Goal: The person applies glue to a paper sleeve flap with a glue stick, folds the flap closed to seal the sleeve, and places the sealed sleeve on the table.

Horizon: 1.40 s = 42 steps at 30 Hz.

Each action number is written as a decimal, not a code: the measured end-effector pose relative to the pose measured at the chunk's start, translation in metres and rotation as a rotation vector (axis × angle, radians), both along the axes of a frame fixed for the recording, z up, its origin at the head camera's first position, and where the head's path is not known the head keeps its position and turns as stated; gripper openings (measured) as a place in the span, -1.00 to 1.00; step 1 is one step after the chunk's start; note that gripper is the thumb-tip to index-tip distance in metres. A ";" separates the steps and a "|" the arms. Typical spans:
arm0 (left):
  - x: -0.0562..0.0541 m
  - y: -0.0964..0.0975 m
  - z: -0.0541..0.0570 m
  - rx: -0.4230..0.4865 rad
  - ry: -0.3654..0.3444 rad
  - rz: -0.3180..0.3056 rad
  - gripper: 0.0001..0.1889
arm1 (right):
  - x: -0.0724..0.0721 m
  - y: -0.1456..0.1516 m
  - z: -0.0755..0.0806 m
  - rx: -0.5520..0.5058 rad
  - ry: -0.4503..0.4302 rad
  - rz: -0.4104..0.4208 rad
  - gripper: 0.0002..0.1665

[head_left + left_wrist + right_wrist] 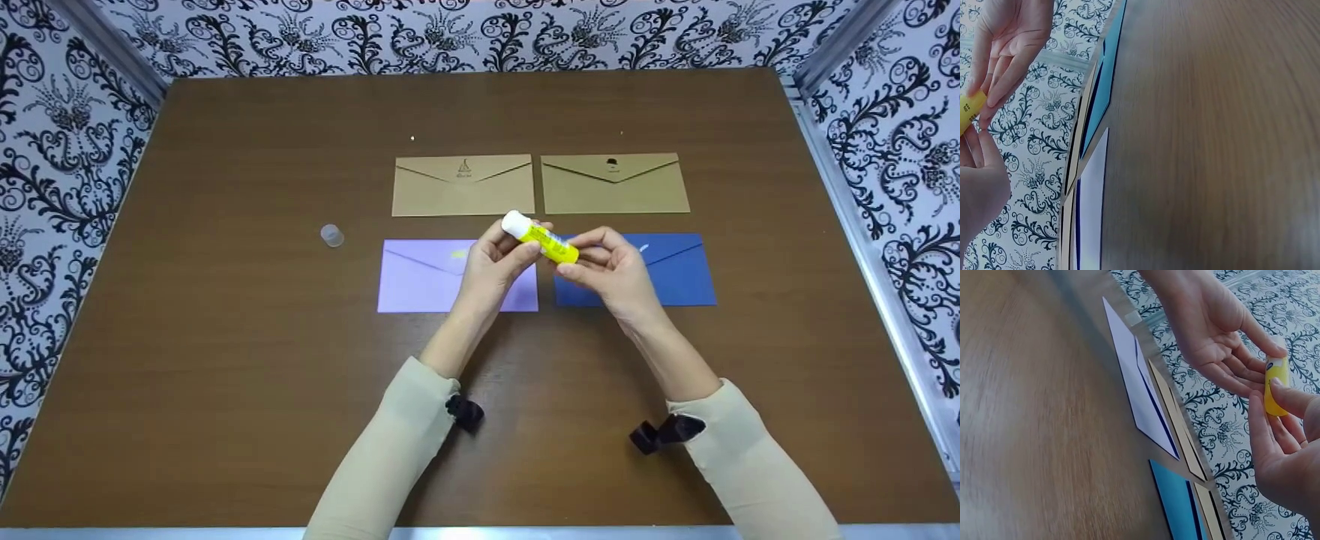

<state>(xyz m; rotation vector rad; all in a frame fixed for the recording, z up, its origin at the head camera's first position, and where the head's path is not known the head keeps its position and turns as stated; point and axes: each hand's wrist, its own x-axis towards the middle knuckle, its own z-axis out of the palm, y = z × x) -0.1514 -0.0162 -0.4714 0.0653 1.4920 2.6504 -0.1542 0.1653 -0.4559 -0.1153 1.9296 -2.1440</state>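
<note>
A yellow glue stick with a white upper end is held above the table between both hands, tilted in the head view. My left hand pinches it near the white end. At its yellow lower end, my right hand grips it with thumb and fingers. The right wrist view shows the thumbs of both hands on the glue stick. Beneath the hands lie a lavender envelope and a blue envelope, each partly covered by a hand. A small translucent cap stands apart on the left.
Two tan envelopes with dark printed marks lie side by side behind the coloured ones. The brown table is bordered by black-and-white patterned walls and metal rails.
</note>
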 end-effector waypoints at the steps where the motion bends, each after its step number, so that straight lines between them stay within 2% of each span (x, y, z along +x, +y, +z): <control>1: 0.000 0.000 0.000 -0.004 -0.001 -0.001 -0.64 | 0.000 0.000 0.000 -0.010 -0.006 0.005 -0.69; 6: 0.001 -0.003 0.001 -0.034 0.001 -0.011 -0.61 | 0.001 0.000 0.000 -0.095 -0.114 0.092 -0.80; 9: 0.002 -0.005 0.002 -0.048 0.013 -0.019 -0.63 | 0.000 0.001 0.000 -0.115 -0.177 0.144 -0.76; 15: 0.003 -0.006 0.001 -0.049 0.022 -0.027 -0.66 | -0.002 0.002 0.000 -0.177 -0.241 0.146 -0.83; 26: 0.002 -0.005 -0.003 -0.069 0.014 -0.019 -0.65 | -0.001 0.002 -0.001 -0.230 -0.216 0.099 -0.74; 34: 0.004 -0.006 -0.001 -0.070 0.008 -0.015 -0.66 | 0.002 -0.003 -0.004 -0.141 -0.129 0.033 -0.67; 42: 0.003 -0.008 -0.001 -0.068 0.017 -0.016 -0.68 | 0.001 -0.002 -0.003 -0.148 -0.204 0.090 -0.74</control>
